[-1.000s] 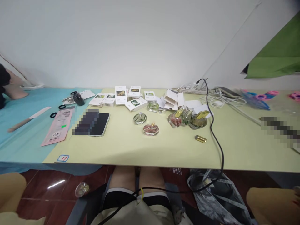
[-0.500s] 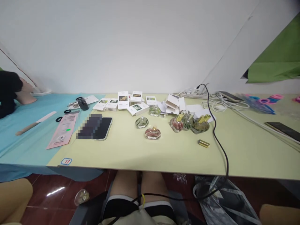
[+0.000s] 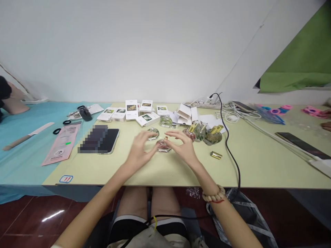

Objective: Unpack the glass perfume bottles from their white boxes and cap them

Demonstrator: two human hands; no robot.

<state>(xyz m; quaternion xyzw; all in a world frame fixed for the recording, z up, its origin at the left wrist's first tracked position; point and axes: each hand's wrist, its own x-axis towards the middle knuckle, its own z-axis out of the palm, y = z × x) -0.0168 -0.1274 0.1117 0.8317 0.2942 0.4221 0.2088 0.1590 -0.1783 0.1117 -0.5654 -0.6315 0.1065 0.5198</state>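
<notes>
A clear glass perfume bottle (image 3: 163, 148) with reddish contents and a small gold nozzle stands on the yellow tabletop. My left hand (image 3: 141, 147) is at its left side, thumb by the glass and fingers apart. On its other side, my right hand (image 3: 183, 145) has its thumb close to the bottle's shoulder and its fingers spread. Whether either thumb touches the glass, I cannot tell. A green perfume bottle (image 3: 155, 131) is just behind, partly covered by my left fingers. Several gold-topped bottles (image 3: 214, 135) stand to the right, near a loose gold cap (image 3: 216, 155).
White picture boxes (image 3: 131, 110) and opened cartons (image 3: 185, 113) line the back. Left are a phone (image 3: 112, 140), a pink packet (image 3: 62, 144) and a knife (image 3: 28, 136). A black cable (image 3: 234, 158) crosses the right side. Another person's hand (image 3: 326, 126) shows at the far right.
Both my hands have come into view and moved up to the reddish bottle, one at each side. The view has shifted slightly to the right.
</notes>
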